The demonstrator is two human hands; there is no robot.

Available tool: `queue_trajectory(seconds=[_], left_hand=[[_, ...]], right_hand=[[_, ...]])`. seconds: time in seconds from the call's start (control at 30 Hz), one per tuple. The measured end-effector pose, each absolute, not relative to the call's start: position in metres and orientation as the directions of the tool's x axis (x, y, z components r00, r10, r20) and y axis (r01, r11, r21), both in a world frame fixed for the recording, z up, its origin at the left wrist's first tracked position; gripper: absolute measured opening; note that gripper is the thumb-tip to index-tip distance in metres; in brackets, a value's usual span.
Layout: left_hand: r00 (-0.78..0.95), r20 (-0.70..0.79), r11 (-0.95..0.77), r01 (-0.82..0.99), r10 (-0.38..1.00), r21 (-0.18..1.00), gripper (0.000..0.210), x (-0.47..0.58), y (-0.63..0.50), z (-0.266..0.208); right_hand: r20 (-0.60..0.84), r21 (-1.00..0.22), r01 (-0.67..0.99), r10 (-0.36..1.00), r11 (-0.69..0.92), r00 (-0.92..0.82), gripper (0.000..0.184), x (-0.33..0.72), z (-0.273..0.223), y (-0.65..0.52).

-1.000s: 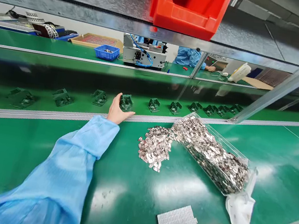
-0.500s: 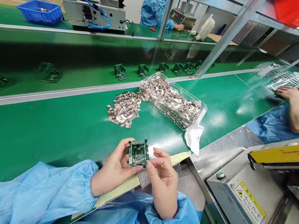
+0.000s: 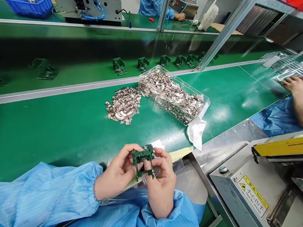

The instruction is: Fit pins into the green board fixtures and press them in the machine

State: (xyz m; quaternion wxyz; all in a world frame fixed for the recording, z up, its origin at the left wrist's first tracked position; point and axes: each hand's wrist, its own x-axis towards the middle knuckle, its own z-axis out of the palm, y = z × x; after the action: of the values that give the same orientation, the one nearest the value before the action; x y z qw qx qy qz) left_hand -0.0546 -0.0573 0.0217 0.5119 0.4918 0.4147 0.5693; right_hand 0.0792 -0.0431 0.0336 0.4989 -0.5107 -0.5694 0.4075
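The frame (image 3: 144, 153) is dark green, the metal pieces (image 3: 124, 105) silvery, the sleeves (image 3: 40, 188) light blue.

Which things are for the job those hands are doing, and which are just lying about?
Probably for the job: held frame, other frames, metal bits, clear box.
Probably just lying about: blue bin, far fan, small red thing.

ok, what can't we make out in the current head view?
Head view: parts of the green frame, covered by the left hand and right hand.
Head view: most of the ridged sheet, behind hands and frame.
Head view: contents of the blue bin, too small.
Head view: red bin, cut by top edge.
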Motion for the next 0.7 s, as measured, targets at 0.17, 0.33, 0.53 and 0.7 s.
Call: queue_trajectory(seconds=[0.17, 0.33, 0.53, 0.7], left_hand=[[-0.036, 0.127, -0.13, -0.11, 0.991, 0.985, 0.023, -0.055, -0.057, 0.017], [-0.088, 0.115, -0.121, -0.06, 0.989, 0.991, 0.019, -0.052, -0.06, 0.021], [-0.107, 0.116, -0.12, -0.026, 0.987, 0.992, 0.02, -0.045, -0.064, 0.028], [-0.121, 0.129, -0.129, 0.007, 0.984, 0.992, 0.024, -0.035, -0.067, 0.03]], right_hand=[[0.089, -0.993, 0.081, 0.996, 0.091, -0.026, 0.012, 0.081, 0.031, -0.045], [0.095, -0.995, 0.003, 0.994, 0.096, -0.048, 0.009, 0.086, 0.031, -0.049], [0.021, -0.992, -0.123, 1.0, 0.022, 0.014, 0.011, 0.086, 0.033, -0.052], [0.007, -0.98, -0.198, 0.997, 0.021, 0.073, 0.013, 0.09, 0.033, -0.058]])
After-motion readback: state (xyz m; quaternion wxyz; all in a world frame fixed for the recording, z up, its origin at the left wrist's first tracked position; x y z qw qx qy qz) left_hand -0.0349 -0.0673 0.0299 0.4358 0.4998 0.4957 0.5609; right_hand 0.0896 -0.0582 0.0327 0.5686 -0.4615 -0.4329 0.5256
